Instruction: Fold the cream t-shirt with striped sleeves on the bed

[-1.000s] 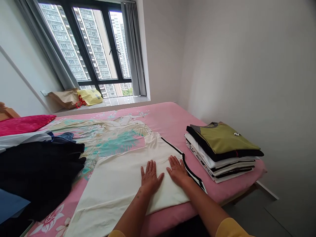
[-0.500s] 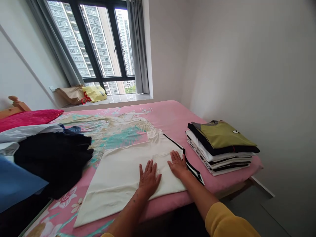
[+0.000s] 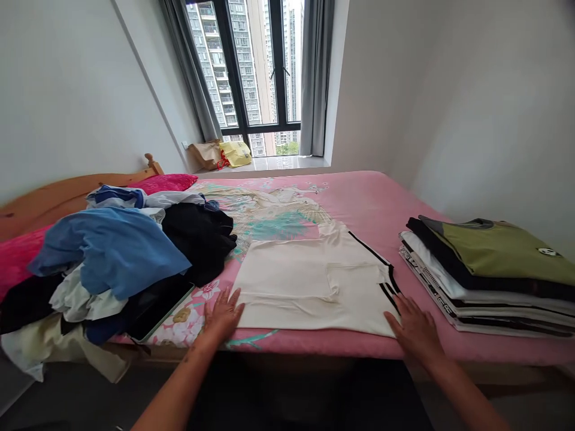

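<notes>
A cream shirt (image 3: 287, 269) with black striped trim lies flat and partly folded on the bed. My left hand (image 3: 222, 317) rests at its near left corner, fingers spread and pointing away from me. At the near right end, by the black stripes, my right hand (image 3: 413, 326) lies with its fingers stretched out and the thumb over the shirt's edge. Both palms face down, and neither hand grips anything that I can see. A few creases run across the shirt's near half.
Folded clothes (image 3: 489, 269) stand stacked at the right, an olive shirt on top. A loose heap of clothes (image 3: 121, 251) fills the left, beside a dark flat object with a pale edge (image 3: 162, 311). The pink bedsheet (image 3: 359, 191) reaches back towards the window sill (image 3: 287, 163).
My view has turned left, bringing more of the heap in. Both hands have left the shirt's middle and moved apart to its near corners. Striped trim now lies folded over at the near right.
</notes>
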### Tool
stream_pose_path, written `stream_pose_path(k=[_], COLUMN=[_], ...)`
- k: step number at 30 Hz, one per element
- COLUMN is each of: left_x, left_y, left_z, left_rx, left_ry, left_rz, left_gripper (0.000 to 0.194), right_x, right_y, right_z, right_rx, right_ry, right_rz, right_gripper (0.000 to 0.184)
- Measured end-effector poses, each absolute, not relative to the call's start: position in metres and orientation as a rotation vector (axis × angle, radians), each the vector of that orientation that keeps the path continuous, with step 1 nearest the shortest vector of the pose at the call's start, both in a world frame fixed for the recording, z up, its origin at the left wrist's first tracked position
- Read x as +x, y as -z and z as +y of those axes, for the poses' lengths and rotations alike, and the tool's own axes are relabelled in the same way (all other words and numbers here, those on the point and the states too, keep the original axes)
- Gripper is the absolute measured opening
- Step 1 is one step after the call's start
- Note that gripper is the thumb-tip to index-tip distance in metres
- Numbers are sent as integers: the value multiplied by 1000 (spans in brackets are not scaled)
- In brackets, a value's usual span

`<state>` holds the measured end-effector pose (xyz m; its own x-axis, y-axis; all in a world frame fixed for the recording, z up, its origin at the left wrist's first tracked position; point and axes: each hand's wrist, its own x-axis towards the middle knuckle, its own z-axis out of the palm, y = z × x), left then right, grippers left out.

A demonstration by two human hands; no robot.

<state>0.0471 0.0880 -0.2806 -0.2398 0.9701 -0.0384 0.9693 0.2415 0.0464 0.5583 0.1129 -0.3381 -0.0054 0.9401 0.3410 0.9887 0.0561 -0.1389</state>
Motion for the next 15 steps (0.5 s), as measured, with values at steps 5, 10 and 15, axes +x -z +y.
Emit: stream_pose_path(k=[5,10,15], left_x=[12,20,35], left_y=[285,280,262], left_z=[72,76,100], left_rx=[1944,2006,2193], left_ry=[-152,-300,-195], left_rz=[2387,2397,2168], left_gripper=[51,53,70], right_x=[591,609,606], right_y=[342,346,328], right_z=[79,60,74], right_rx=[-1824,-1920,-2118], right_ry=[213,-3,-234], right_rz=[-1815,-1748,-1684], right_gripper=[49,52,51])
